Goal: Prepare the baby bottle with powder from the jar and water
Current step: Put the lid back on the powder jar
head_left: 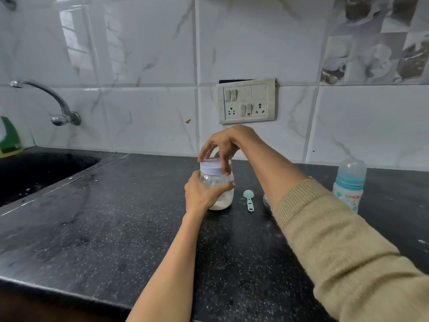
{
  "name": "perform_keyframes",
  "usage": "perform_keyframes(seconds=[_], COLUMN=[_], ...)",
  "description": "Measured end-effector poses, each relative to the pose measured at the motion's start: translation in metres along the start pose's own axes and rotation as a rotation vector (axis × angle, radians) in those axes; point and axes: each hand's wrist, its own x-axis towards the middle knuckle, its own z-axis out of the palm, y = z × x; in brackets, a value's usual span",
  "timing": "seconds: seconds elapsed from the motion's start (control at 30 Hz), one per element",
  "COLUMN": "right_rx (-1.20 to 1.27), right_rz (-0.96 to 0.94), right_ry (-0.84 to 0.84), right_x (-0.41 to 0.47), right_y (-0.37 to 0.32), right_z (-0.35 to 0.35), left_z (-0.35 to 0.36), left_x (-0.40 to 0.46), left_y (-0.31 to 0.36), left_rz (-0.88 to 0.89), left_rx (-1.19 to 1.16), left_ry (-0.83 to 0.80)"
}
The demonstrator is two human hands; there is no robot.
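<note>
Clear plastic jar (220, 189) of white powder, upright at centre of black speckled stone counter (116, 228): left hand (202, 194) grips its body, right hand (222, 145) pinches its white screw lid (212, 165). Right of it lie a pale-blue plastic measuring spoon (249, 200) and, farther right, a capped blue-and-clear baby bottle (349, 184), upright.

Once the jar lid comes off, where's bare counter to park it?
Bare counter lies left of the jar, between it and the sink, and in front toward the near edge. Right is crowded: scoop, a partly hidden glass item behind the right forearm, then the baby bottle.
</note>
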Motion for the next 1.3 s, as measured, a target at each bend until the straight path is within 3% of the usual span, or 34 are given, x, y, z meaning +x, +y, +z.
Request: perform_keyframes(seconds=[0.1, 0.27, 0.4, 0.47, 0.57, 0.67, 0.8, 0.97, 1.07, 1.2, 1.3], right_rx=[-0.006, -0.343, -0.238, -0.096, -0.131, -0.154, -0.138, -0.368, -0.3, -0.091, -0.092], right_rz=[0.066, 0.306, 0.286, 0.206, 0.116, 0.092, 0.176, 0.419, 0.382, 0.172, 0.128], right_ry=[0.069, 0.387, 0.522, 0.41, 0.182, 0.132, 0.214, 0.501, 0.589, 0.253, 0.187], right_x=[-0.004, 0.007, 0.001, -0.009, -0.018, -0.01, -0.003, 0.012, 0.009, -0.009, -0.008], right_y=[-0.002, -0.007, 0.002, 0.005, 0.001, 0.0, 0.001, -0.011, -0.005, 0.005, 0.003], right_z=[0.0, 0.02, 0.018, 0.006, 0.002, 0.011, 0.017, 0.038, 0.031, 0.007, 0.01], left_z=[0.001, 0.0, -0.001, -0.001, -0.001, -0.002, -0.001, -0.002, -0.002, -0.003, -0.004], left_x=[0.0, -0.001, -0.001, -0.001, -0.002, -0.003, -0.003, -0.003, -0.003, -0.004, -0.004], left_y=[0.0, 0.0, 0.0, 0.001, 0.002, 0.003, 0.002, 0.004, 0.003, 0.005, 0.005], left_rz=[-0.002, 0.009, -0.001, -0.003, -0.01, -0.012, 0.003, 0.017, 0.01, -0.003, -0.012], left_rx=[0.003, 0.008, 0.001, 0.008, 0.008, 0.002, 0.016, 0.035, 0.018, 0.023, 0.021], left_ry=[-0.001, -0.005, -0.006, -0.005, -0.013, -0.015, -0.02, -0.016, -0.014, -0.021, -0.026])
